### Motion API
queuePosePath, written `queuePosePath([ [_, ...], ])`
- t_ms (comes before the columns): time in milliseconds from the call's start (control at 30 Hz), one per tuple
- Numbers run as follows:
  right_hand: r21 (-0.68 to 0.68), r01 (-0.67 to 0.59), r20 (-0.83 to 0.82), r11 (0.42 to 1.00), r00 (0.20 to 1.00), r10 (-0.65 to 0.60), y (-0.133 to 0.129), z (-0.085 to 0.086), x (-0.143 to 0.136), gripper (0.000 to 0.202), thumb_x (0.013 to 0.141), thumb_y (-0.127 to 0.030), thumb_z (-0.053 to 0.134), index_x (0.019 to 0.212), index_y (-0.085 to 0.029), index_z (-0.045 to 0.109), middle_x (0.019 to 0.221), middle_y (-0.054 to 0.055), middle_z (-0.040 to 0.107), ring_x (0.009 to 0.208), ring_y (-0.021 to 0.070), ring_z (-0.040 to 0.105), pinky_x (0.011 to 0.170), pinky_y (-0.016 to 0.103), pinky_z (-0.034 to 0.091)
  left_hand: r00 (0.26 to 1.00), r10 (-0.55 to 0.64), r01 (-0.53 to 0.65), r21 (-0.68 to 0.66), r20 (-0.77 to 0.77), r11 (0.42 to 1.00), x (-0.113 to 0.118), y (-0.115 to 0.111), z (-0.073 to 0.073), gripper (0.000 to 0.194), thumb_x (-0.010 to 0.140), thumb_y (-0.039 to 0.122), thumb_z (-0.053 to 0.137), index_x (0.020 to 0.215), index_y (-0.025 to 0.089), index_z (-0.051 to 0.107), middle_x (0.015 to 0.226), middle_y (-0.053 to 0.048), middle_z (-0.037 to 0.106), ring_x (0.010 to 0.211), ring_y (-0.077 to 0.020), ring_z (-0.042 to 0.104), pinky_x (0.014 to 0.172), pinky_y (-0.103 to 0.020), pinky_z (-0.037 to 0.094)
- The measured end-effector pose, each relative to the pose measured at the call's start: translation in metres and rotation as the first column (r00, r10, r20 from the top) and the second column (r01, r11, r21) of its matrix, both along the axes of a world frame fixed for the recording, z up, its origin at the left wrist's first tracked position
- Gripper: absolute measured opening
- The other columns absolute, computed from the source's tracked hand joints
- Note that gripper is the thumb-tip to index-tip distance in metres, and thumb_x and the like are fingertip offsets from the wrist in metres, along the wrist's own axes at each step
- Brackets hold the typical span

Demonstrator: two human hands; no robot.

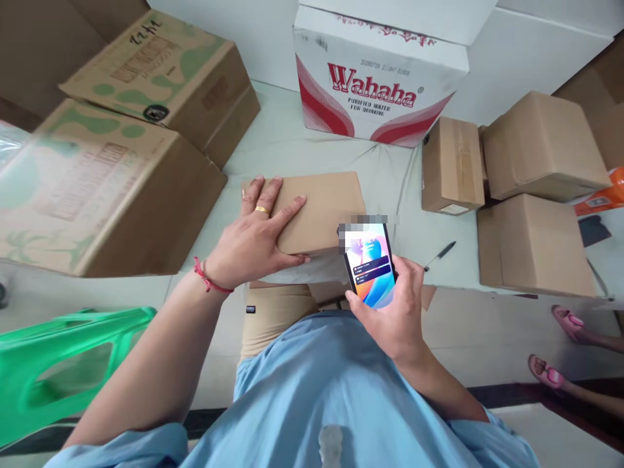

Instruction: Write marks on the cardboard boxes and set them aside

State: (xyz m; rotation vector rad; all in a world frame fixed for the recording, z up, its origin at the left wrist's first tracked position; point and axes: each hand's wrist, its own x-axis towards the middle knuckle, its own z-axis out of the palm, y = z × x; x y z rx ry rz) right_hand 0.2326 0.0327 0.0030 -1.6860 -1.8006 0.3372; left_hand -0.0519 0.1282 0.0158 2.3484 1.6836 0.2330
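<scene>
A small brown cardboard box (326,201) lies on the pale tablecloth close to the front edge of the table. Across its left part rests my left hand (260,231), fingers spread on the top and thumb along the near side. My right hand (394,309) is wrapped around a smartphone (373,263) just off the box's right end. The phone's screen is lit, with a colourful background and dark notification panels; its upper end is blurred out. A slim dark pen or knife (440,256) lies on the cloth right of the phone.
Two large printed cartons (146,240) stand at the left. A white and red Wahaha water carton (375,91) is at the back. Several plain brown boxes (541,146) are grouped at the right. A green plastic stool (97,344) is on the floor; another person's feet (550,374) show at right.
</scene>
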Motion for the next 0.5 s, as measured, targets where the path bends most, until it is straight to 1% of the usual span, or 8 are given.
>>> queuePosePath([
  [100,-0.013,0.013,0.022,1.0,1.0,-0.013,-0.001,0.0,0.002,0.082,0.084,-0.051,0.08,0.15,-0.025,0.04,0.137,0.018,0.052,0.132,0.0384,0.059,0.104,0.06,0.061,1.0,-0.004,0.005,-0.011,0.008,1.0,0.002,0.0,0.001,0.107,0.083,0.061,0.086,0.174,0.03,0.04,0.187,-0.017,0.019,0.171,-0.0567,0.011,0.13,-0.075,0.032],
  [200,-0.014,0.046,0.061,0.999,0.997,-0.046,0.0,-0.002,0.008,0.08,0.084,-0.055,0.08,0.148,-0.025,0.043,0.137,0.018,0.054,0.13,0.0379,0.06,0.105,0.059,0.059,1.0,-0.008,0.008,-0.017,-0.004,1.0,0.001,0.0,0.002,0.109,0.082,0.062,0.086,0.174,0.03,0.038,0.187,-0.017,0.018,0.17,-0.0573,0.011,0.13,-0.075,0.031],
  [267,-0.015,0.082,0.057,0.996,0.995,-0.081,0.004,-0.006,0.015,0.08,0.083,-0.058,0.08,0.146,-0.024,0.045,0.137,0.018,0.054,0.128,0.0376,0.061,0.106,0.059,0.058,0.999,-0.027,0.026,-0.045,-0.031,0.999,-0.003,0.002,0.005,0.111,0.082,0.065,0.086,0.175,0.029,0.036,0.188,-0.019,0.013,0.171,-0.0572,0.009,0.13,-0.076,0.03],
  [333,-0.04,0.142,0.027,0.989,0.99,-0.141,0.011,-0.013,0.025,0.08,0.081,-0.058,0.08,0.144,-0.023,0.046,0.138,0.019,0.053,0.128,0.0376,0.06,0.106,0.059,0.057,0.996,-0.07,0.064,-0.101,-0.057,0.993,-0.012,0.004,0.011,0.114,0.082,0.069,0.084,0.176,0.03,0.032,0.188,-0.021,0.01,0.171,-0.0561,0.008,0.129,-0.077,0.028],
  [400,-0.11,0.227,0.016,0.968,0.974,-0.226,0.021,-0.022,0.038,0.08,0.079,-0.056,0.08,0.144,-0.021,0.047,0.139,0.019,0.051,0.129,0.0381,0.06,0.105,0.058,0.057,0.992,-0.106,0.095,-0.155,-0.067,0.983,-0.021,0.009,0.019,0.117,0.084,0.073,0.081,0.178,0.031,0.025,0.187,-0.021,0.012,0.172,-0.0541,0.01,0.129,-0.08,0.026],
  [433,-0.159,0.266,0.03,0.951,0.964,-0.265,0.026,-0.027,0.045,0.082,0.078,-0.055,0.08,0.144,-0.02,0.047,0.138,0.019,0.051,0.127,0.0385,0.06,0.103,0.057,0.058,0.991,-0.111,0.098,-0.16,-0.072,0.982,-0.025,0.012,0.023,0.118,0.084,0.074,0.079,0.178,0.032,0.023,0.187,-0.021,0.014,0.172,-0.0535,0.012,0.128,-0.081,0.023],
  [500,-0.261,0.321,0.088,0.91,0.947,-0.309,0.036,-0.038,0.058,0.085,0.074,-0.054,0.082,0.144,-0.016,0.05,0.137,0.02,0.051,0.12,0.0387,0.062,0.1,0.057,0.058,0.991,-0.1,0.088,-0.127,-0.094,0.988,-0.029,0.018,0.029,0.12,0.084,0.077,0.079,0.179,0.032,0.019,0.187,-0.021,0.017,0.172,-0.0534,0.011,0.128,-0.085,0.015],
])
